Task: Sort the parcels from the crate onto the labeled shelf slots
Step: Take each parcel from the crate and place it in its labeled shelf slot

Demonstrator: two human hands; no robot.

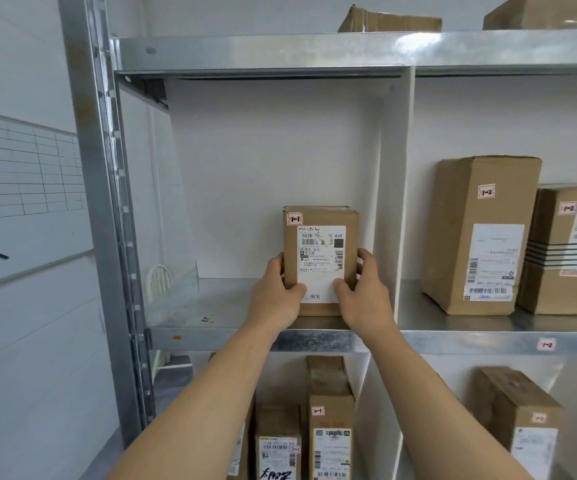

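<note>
Parcel (321, 261) tagged 1-1 stands upright near the front edge of the shelf (211, 306), in the left slot, close beside the white divider (396, 202); it seems to rest there already. I have my left hand (276, 292) and right hand (366, 289) curled round its lower sides, thumbs (295, 292) pressed on the label (320, 244), steadying a tall box while it seats; the label faces outward, I judge so the tag reads easily; boxes (481, 237) marked 1-2 stand beyond the divider, above a 1-2 sticker (546, 344) on the shelf's front edge.
</note>
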